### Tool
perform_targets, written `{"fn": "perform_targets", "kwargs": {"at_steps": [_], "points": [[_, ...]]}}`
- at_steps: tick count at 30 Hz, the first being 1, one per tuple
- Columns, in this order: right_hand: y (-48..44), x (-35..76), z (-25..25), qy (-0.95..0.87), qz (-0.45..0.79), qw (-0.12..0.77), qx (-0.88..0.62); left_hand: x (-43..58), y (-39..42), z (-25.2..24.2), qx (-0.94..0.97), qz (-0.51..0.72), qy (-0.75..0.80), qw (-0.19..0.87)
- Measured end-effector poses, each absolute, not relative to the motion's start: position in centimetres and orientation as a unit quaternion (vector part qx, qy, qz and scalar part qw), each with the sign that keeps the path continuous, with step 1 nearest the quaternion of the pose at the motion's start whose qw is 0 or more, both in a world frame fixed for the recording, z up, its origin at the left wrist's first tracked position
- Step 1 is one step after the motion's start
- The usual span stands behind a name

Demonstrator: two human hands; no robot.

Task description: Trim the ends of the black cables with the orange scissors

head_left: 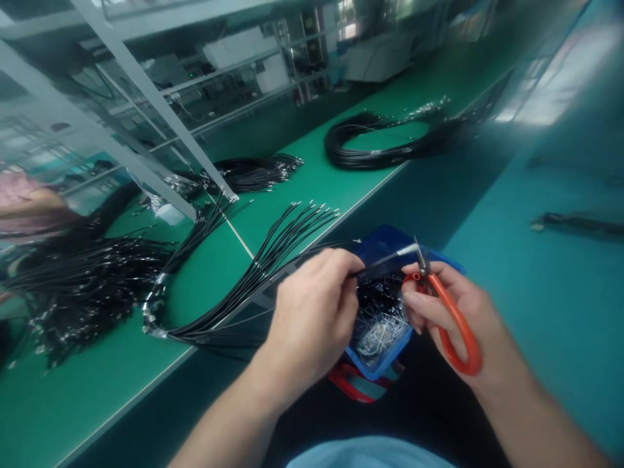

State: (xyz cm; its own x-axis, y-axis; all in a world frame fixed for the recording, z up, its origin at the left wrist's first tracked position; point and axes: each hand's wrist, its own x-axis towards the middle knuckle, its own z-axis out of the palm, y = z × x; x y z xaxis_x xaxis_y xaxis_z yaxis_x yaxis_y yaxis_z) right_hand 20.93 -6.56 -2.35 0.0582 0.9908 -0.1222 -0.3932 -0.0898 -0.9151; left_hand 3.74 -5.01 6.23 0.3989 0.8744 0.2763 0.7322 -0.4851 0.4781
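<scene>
My left hand [316,305] is closed around a black cable [383,261] whose pale, stripped-looking end points right. In my right hand [443,312] are red-handled cutters [458,331], their jaws at the tip of that cable; blur hides whether the blades touch it. Below both hands sits a blue bin [377,367] with thin whitish scraps [380,335] and dark pieces inside. A bundle of black cables [238,292] with light tips lies along the edge of the green bench, just left of my left hand.
The green bench [205,273] runs from lower left to upper right. On it are a coiled cable bundle [370,153], another bundle [258,172] and a large cable heap [92,286]. Grey metal posts [160,107] rise from it. A person's arm [34,201] shows at left.
</scene>
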Motion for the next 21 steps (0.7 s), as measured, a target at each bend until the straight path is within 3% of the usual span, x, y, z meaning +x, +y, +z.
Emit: {"fn": "perform_targets", "kwargs": {"at_steps": [4,11,21], "points": [[-6.5,19.6,-2.2,-0.306,0.584,0.599,-0.454,4.3,-5.4,3.8,0.800,0.221,0.508,0.232],[-5.5,17.2,-2.1,-0.242,0.565,0.663,-0.427,3.4,-4.1,0.1,0.628,0.334,0.455,0.536],[-4.5,15.8,-1.9,-0.222,0.560,0.675,-0.424,2.8,-3.7,-1.5,0.598,0.349,0.471,0.546]]}}
